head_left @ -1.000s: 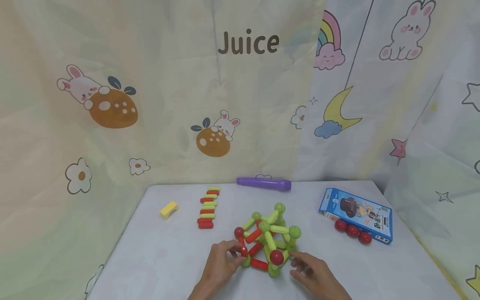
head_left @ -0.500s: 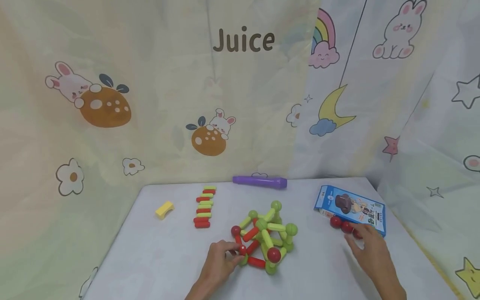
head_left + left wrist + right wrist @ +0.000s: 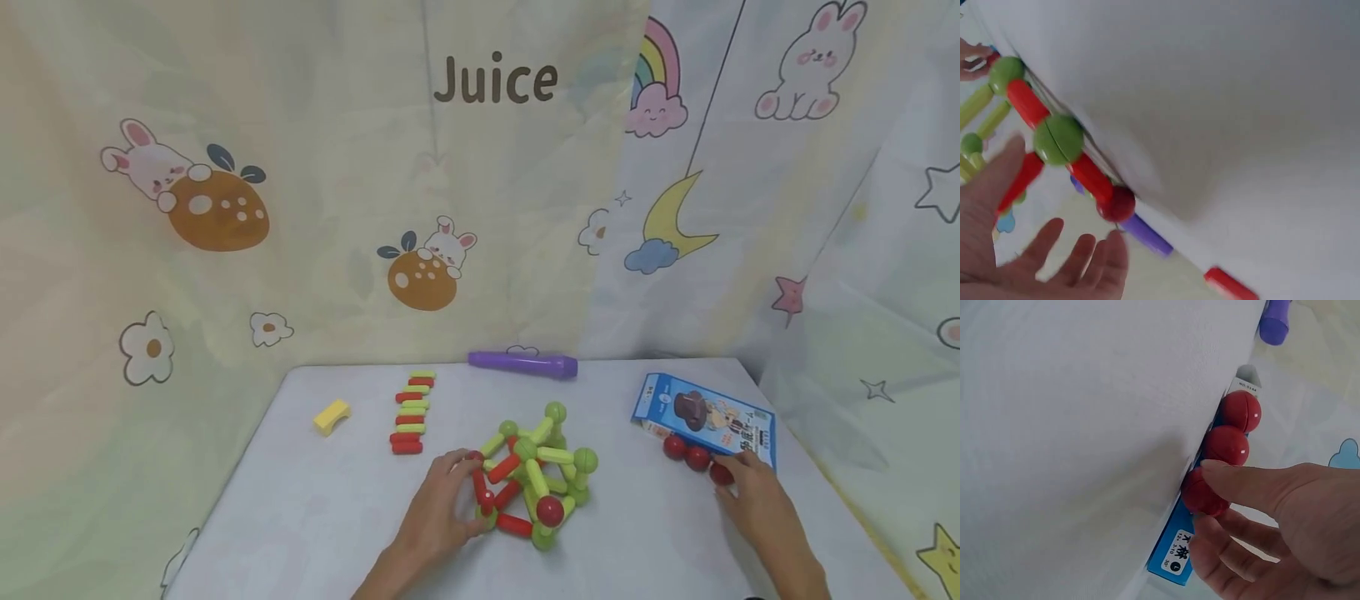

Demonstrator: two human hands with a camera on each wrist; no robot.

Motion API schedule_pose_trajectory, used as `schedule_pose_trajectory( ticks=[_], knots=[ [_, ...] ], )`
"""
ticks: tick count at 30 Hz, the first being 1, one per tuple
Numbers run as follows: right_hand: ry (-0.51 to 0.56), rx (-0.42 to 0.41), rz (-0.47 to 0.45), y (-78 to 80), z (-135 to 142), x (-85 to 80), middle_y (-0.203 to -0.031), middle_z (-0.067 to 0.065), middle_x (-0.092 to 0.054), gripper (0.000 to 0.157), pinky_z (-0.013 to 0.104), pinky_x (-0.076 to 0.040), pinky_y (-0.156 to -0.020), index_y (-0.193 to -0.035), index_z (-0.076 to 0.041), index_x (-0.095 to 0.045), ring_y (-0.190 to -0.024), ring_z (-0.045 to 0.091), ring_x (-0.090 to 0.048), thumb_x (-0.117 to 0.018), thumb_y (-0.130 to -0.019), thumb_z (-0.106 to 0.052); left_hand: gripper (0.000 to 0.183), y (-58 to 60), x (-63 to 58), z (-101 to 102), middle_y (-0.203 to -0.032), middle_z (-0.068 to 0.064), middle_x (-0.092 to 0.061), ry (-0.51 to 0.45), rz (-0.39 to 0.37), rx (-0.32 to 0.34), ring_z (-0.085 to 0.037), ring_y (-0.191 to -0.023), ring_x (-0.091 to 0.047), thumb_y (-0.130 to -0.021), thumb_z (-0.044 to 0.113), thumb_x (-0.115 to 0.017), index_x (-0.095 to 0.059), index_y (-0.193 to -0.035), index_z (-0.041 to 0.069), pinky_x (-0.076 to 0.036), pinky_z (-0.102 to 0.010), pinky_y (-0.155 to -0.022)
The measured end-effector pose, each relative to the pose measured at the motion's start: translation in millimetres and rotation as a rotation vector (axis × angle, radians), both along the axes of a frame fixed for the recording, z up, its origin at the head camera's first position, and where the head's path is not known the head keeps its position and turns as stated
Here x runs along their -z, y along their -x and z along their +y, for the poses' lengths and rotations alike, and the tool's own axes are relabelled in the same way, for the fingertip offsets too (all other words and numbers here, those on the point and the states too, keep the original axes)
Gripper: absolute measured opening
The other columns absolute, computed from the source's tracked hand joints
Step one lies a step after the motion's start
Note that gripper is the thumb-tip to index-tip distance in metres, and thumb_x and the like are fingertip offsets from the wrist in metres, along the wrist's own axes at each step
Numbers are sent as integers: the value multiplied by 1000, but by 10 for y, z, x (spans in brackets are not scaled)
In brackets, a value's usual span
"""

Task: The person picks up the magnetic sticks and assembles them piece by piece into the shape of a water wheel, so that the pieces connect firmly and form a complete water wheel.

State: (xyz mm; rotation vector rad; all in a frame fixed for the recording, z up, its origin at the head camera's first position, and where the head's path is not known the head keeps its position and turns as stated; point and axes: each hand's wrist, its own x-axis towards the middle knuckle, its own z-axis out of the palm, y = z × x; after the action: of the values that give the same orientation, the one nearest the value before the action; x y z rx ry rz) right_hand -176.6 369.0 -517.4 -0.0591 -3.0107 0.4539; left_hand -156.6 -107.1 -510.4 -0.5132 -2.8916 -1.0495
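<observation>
A structure of rods and balls (image 3: 557, 456), green and red, stands at the middle front of the table. My left hand (image 3: 438, 508) is at its left side, fingers spread by a red ball (image 3: 1116, 204) and thumb close to a green ball (image 3: 1059, 140). An upright red rod (image 3: 487, 500) shows just beyond that hand. To the right, my right hand (image 3: 761, 500) pinches the nearest of three red balls (image 3: 1204, 492), thumb on one side and fingertips on the other. The other two, a middle ball (image 3: 1226, 445) and a far ball (image 3: 1241, 411), sit alongside.
A blue box (image 3: 708, 417) lies behind the red balls. Red and green rods (image 3: 408, 417) form a column left of the structure. Further left is a yellow arch block (image 3: 332, 417). A purple tapered stick (image 3: 522, 364) lies along the back edge against the curtain.
My right hand has left the structure's right side and taken hold of the nearest red ball by the box. My left hand has released the upright red rod and spread its fingers.
</observation>
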Motion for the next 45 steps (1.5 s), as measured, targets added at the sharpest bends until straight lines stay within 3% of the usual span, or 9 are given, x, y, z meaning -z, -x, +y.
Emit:
schedule_pose_trajectory(
  ticks=[3,7,9,15,21,25,32,37,45],
  knots=[
    [23,-21,-50,-3,21,16,-111,34,-63,42,66,-55,-92,-123,16,-67,-102,49,-64,-84,-86,3,89,104,19,-24,-168,-9,-44,87,-12,89,-34,-155,-40,-77,36,-99,-59,-152,11,-49,-61,-113],
    [113,-12,-168,-42,-62,12,-103,20,-68,46,52,-61,-85,-125,14,-67,-93,32,-63,-87,-87,-3,85,181,73,-64,-167,-10,-45,120,-47,154,-34,-154,-42,-78,39,-98,-63,-149,10,-50,-66,-110],
    [161,-20,-171,-105,-133,-4,-101,12,-70,49,41,-60,-81,-127,13,-68,-90,27,-62,-89,-88,-7,80,189,98,-72,-164,-11,-49,123,-38,156,-35,-150,-47,-77,39,-99,-67,-144,9,-51,-67,-107],
    [289,-81,20,-447,-541,-250,-99,1,-75,47,19,-54,-69,-129,2,-72,-84,14,-62,-90,-89,-15,80,123,139,10,-158,-10,-55,133,-8,71,-34,-145,-51,-71,44,-102,-71,-136,9,-53,-66,-105],
    [449,-131,277,-755,-1180,-588,-95,-9,-78,40,19,-58,-70,-119,-11,-77,-78,3,-64,-94,-83,-10,78,-29,132,201,-148,-12,-61,155,40,-66,-33,-135,-56,-63,48,-105,-73,-122,8,-56,-58,-100],
    [544,-247,328,-881,-1611,-706,-97,-17,-77,37,21,-59,-68,-114,-17,-79,-78,3,-64,-94,-82,-10,82,-112,96,318,-143,-13,-61,171,18,-137,-32,-129,-56,-62,51,-104,-70,-123,7,-56,-55,-99],
    [620,-489,315,-885,-2194,-544,-95,-17,-71,35,21,-56,-64,-117,-18,-78,-76,7,-62,-93,-86,-21,85,-188,77,413,-132,-10,-63,230,70,-188,-28,-119,-56,-64,62,-99,-66,-121,8,-55,-50,-95],
    [623,-440,321,-835,-2457,-394,-93,-14,-70,38,21,-57,-65,-116,-13,-79,-75,4,-59,-95,-82,-16,80,-197,71,423,-131,-11,-63,252,93,-187,-28,-120,-56,-67,65,-96,-66,-117,9,-54,-49,-94],
    [551,-331,273,-774,-2623,-328,-93,-13,-69,39,18,-53,-66,-116,-13,-75,-79,3,-58,-95,-83,-13,70,-221,98,431,-128,-10,-65,265,170,-177,-27,-117,-58,-67,52,-99,-68,-112,8,-54,-46,-90]
  ],
)
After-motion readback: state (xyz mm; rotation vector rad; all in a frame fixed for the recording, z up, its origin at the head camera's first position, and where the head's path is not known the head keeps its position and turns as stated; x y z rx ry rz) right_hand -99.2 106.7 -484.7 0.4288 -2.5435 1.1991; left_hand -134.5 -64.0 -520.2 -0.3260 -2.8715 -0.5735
